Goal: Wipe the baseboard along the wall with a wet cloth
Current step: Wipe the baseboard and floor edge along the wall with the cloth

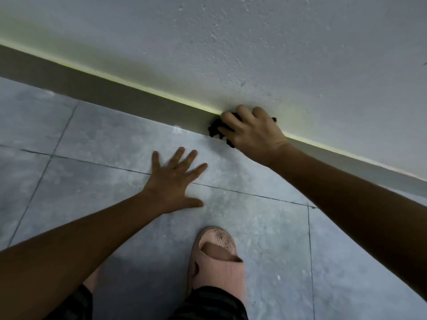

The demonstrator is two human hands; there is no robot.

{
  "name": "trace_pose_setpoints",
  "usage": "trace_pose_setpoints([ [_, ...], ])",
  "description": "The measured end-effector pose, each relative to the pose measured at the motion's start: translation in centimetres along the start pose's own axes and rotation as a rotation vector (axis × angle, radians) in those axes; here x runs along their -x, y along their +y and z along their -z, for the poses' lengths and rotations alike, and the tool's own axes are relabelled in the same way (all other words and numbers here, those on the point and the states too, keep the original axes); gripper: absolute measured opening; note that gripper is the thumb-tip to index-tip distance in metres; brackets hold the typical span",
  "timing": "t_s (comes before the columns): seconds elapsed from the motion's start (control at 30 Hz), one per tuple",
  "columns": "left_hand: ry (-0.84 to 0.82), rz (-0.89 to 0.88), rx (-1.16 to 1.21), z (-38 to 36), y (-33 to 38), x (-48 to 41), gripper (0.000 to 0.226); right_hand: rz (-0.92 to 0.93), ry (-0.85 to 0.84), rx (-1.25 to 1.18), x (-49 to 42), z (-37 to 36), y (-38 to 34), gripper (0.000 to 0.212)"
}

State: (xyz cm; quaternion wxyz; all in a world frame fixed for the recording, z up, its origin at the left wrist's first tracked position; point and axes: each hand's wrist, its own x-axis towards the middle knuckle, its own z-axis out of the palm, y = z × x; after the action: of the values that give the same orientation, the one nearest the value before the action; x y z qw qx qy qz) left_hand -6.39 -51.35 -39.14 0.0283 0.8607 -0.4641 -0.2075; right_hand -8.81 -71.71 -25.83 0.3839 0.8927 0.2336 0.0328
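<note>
A grey baseboard (pixel 111 92) runs along the foot of the wall from the upper left down to the right edge. My right hand (pixel 251 131) presses a dark cloth (pixel 216 130) against the baseboard, fingers curled over it; most of the cloth is hidden under the hand. My left hand (pixel 175 179) lies flat on the floor tiles with its fingers spread, below and left of the cloth, holding nothing.
A pale rough wall (pixel 254 42) fills the top. Grey floor tiles (pixel 104 135) with dark joints fill the lower part. My foot in a pink slipper (pixel 216 257) stands at the bottom centre; a second foot shows partly at the lower left.
</note>
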Motion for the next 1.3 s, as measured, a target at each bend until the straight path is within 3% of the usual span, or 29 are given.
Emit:
trace_pose_setpoints([
  [0.13,-0.011,0.005,-0.006,0.0,-0.1,0.1,0.097,0.009,-0.052,-0.01,0.2,-1.0,-0.6,0.033],
  [0.23,-0.021,0.01,-0.008,0.2,-0.1,-0.2,0.098,0.051,-0.14,0.036,3.4,-3.1,-0.1,0.02],
  [0.37,-0.06,0.024,-0.031,0.7,0.6,-0.1,0.098,0.012,-0.255,0.077,9.0,-4.2,1.8,0.033],
  [0.47,-0.056,0.017,-0.052,0.7,0.2,-0.2,0.099,-0.05,-0.225,0.088,10.1,-3.6,2.6,0.035],
  [0.63,-0.041,-0.001,-0.064,0.4,-0.2,-0.4,0.1,-0.105,-0.036,-0.043,5.4,-2.1,1.3,0.043],
  [0.83,-0.031,0.02,-0.07,0.3,0.1,-0.3,0.097,-0.001,-0.134,0.032,3.4,-3.5,-0.2,0.053],
  [0.93,-0.009,0.065,-0.068,-0.1,1.4,-0.1,0.093,-0.032,-0.152,0.022,5.8,-5.2,-0.1,0.037],
  [1.03,0.018,0.126,-0.031,-0.6,3.2,-0.2,0.093,-0.383,-0.159,-0.249,9.6,-6.2,-1.3,0.05],
  [1.13,0.057,0.127,-0.013,-1.0,4.5,-0.5,0.092,-1.062,-0.244,-0.757,11.4,-5.1,-4.9,0.057],
  [1.23,0.09,0.067,-0.025,-1.0,5.4,-1.3,0.087,-1.774,-0.084,-1.323,10.4,-4.6,-6.9,0.042],
  [1.3,0.082,0.038,-0.042,-0.8,5.9,-2.0,0.085,-2.088,0.119,-1.721,8.7,-4.2,-6.9,0.036],
])
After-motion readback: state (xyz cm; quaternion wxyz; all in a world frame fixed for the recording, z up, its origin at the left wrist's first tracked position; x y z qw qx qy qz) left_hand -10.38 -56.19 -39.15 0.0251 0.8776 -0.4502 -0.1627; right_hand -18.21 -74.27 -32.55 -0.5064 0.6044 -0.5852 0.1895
